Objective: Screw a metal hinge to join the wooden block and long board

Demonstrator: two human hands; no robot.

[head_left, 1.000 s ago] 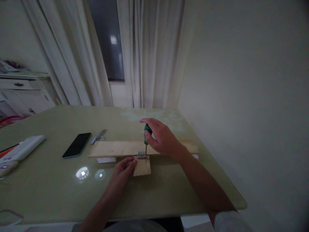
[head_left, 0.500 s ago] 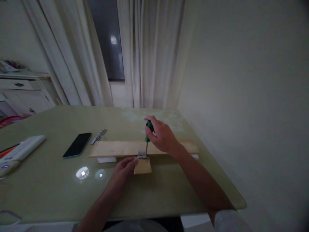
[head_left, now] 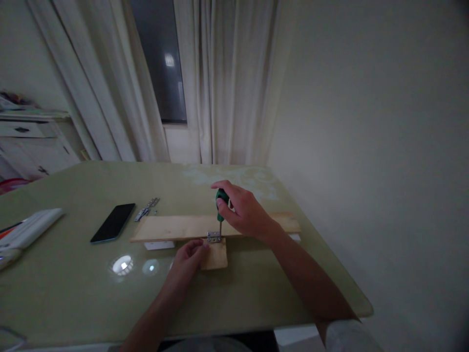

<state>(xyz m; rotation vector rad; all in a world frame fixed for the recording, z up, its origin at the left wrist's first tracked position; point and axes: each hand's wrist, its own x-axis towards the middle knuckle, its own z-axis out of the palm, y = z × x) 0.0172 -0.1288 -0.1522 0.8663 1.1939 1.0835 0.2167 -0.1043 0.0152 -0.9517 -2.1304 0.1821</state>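
A green-handled screwdriver (head_left: 222,205) stands nearly upright in my right hand (head_left: 244,208), its tip down at a metal hinge (head_left: 213,237). The hinge bridges the front edge of a long wooden board (head_left: 172,227) and a small square wooden piece (head_left: 216,256). My left hand (head_left: 188,256) pinches the left edge of that small piece beside the hinge. White blocks (head_left: 159,245) prop up the long board. Whether a screw sits under the tip is too small to tell.
Several loose hinges (head_left: 146,209) lie behind the board's left end, near a black phone (head_left: 113,223). A long white device (head_left: 31,232) rests at the table's left. The glass-topped table (head_left: 256,293) meets a wall on the right; curtains (head_left: 234,83) hang behind.
My right hand and the screwdriver have dropped slightly and shifted a little left. The front of the small wooden piece sits a little lower. The whole view has shifted slightly.
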